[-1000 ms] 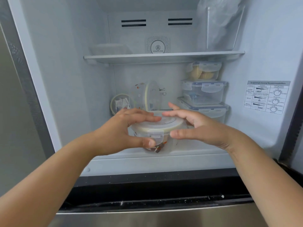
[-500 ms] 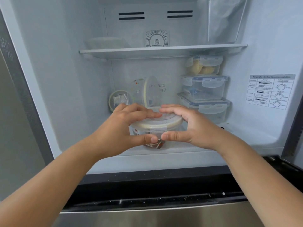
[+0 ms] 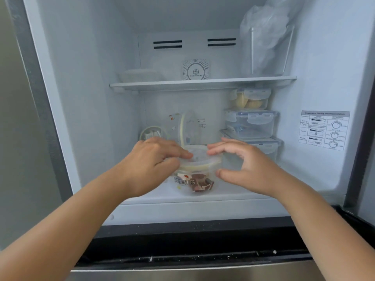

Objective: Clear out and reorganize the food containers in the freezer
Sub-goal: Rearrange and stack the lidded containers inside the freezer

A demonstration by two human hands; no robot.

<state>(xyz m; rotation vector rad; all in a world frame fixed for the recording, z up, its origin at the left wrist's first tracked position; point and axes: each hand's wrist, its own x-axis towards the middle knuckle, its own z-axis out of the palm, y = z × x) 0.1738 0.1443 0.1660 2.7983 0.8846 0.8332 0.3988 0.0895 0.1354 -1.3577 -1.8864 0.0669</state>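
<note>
we see the round lidded tub (image 3: 195, 171) on the freezer floor (image 3: 239, 191), front centre. left hand (image 3: 150, 165) curls round the tub's left side; right hand (image 3: 245, 165) hovers spread beside its right. stacked containers (image 3: 251, 124) stand behind-right of the tub.

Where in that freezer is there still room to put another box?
Bare floor lies on the lower level between the round tub and the left wall. The upper shelf is bare between the flat tray and the bagged container. The right side is crowded by the stacked boxes.
</note>
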